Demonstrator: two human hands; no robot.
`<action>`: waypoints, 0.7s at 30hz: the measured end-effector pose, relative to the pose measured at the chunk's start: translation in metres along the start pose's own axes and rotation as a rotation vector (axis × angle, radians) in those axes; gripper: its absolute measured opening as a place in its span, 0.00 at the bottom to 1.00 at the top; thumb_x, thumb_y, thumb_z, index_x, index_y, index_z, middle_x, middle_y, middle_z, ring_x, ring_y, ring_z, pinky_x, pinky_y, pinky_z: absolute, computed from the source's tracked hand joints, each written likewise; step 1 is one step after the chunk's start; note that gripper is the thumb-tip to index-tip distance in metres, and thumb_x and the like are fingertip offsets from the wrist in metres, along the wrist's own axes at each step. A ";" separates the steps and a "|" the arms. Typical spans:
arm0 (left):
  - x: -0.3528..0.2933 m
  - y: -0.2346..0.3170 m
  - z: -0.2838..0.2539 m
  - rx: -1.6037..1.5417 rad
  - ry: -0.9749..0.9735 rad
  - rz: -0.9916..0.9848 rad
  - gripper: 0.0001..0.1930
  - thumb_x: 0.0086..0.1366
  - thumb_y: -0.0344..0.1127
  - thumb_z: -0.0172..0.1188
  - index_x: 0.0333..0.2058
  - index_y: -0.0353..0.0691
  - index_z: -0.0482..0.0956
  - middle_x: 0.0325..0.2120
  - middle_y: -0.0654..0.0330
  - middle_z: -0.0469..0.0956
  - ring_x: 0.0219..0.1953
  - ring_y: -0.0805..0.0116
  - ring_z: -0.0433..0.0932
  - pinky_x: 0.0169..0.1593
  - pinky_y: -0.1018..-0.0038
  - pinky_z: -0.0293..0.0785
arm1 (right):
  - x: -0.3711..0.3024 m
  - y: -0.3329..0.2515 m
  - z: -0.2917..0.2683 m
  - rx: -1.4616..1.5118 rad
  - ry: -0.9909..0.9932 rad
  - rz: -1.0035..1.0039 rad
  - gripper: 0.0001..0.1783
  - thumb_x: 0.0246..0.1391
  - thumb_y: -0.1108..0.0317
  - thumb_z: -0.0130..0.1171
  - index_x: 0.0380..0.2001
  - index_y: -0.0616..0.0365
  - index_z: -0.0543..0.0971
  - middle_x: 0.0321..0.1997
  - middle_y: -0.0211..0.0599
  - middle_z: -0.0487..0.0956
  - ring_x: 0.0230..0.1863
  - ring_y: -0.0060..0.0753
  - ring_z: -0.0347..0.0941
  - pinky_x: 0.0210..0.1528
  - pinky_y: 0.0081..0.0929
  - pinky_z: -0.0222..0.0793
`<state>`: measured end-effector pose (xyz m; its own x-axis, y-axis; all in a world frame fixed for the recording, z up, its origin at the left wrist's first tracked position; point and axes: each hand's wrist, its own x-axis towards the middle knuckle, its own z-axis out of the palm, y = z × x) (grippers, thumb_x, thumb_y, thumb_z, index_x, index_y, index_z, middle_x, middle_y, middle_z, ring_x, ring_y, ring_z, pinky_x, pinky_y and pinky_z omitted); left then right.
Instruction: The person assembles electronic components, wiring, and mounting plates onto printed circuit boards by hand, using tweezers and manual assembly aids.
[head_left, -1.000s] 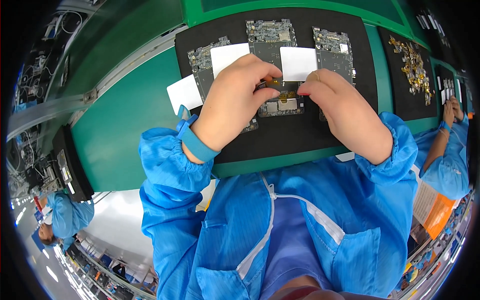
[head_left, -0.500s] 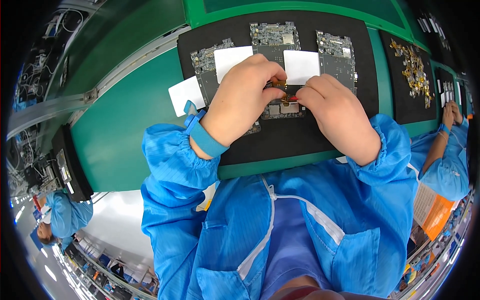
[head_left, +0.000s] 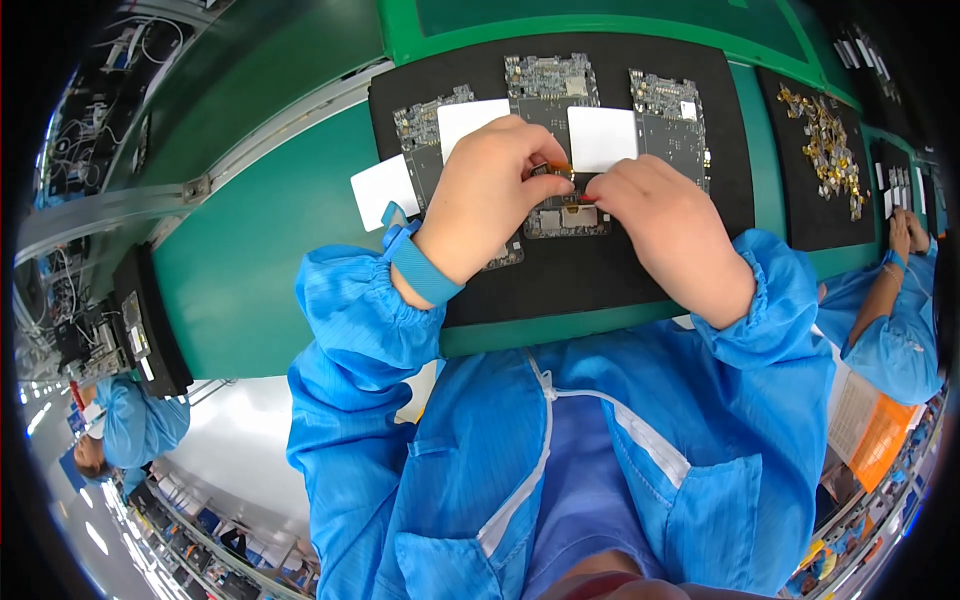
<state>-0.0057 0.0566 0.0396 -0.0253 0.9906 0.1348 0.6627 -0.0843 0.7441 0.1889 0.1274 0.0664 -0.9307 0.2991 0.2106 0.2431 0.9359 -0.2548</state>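
My left hand (head_left: 490, 195), with a blue strap at the wrist, pinches a small amber-gold flex cable (head_left: 566, 178) between thumb and forefinger. Under it lies the middle circuit board (head_left: 566, 222), whose near end shows silver shields. My right hand (head_left: 668, 228) is closed just to the right, fingertips almost meeting the left ones. A small red piece (head_left: 587, 198) sticks out of its pinch; its kind is too small to make out. My hands hide the middle of the board. Another board (head_left: 670, 130) lies at the right, and one (head_left: 425, 130) at the left, partly covered.
White cards (head_left: 603, 140) lie among the boards on a black mat (head_left: 610, 280) over a green bench (head_left: 250, 270). Farther right, a second black mat (head_left: 795, 215) carries a pile of gold flex parts (head_left: 828, 150). A co-worker's hands (head_left: 905, 235) are at the far right.
The view has shifted slightly. Both hands stay at the middle board, with only small fingertip movement and the right hand marginally closer to the left.
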 end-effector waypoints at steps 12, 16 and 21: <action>0.018 0.055 0.020 -0.343 0.003 0.040 0.48 0.45 0.24 0.74 0.65 0.52 0.60 0.44 0.57 0.68 0.26 0.72 0.73 0.32 0.76 0.76 | -0.033 0.034 -0.016 1.398 0.235 0.489 0.09 0.64 0.70 0.52 0.46 0.60 0.72 0.33 0.29 0.71 0.33 0.18 0.66 0.37 0.17 0.64; 0.030 0.067 0.042 -0.411 -0.003 0.050 0.48 0.46 0.21 0.72 0.66 0.52 0.58 0.49 0.56 0.66 0.27 0.71 0.73 0.32 0.75 0.76 | -0.045 0.044 -0.017 1.259 0.125 0.417 0.13 0.55 0.68 0.65 0.41 0.62 0.77 0.26 0.27 0.73 0.29 0.15 0.70 0.32 0.16 0.66; 0.039 0.081 0.058 -0.482 -0.045 0.059 0.43 0.47 0.24 0.72 0.62 0.47 0.64 0.51 0.56 0.66 0.33 0.67 0.74 0.37 0.72 0.76 | -0.058 0.068 -0.026 1.235 0.129 0.550 0.07 0.55 0.71 0.64 0.34 0.64 0.81 0.31 0.32 0.80 0.35 0.18 0.75 0.39 0.18 0.72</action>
<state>0.0906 0.0951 0.0675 0.0416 0.9854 0.1652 0.2401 -0.1704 0.9557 0.2670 0.1784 0.0613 -0.7449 0.6558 -0.1226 0.1068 -0.0642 -0.9922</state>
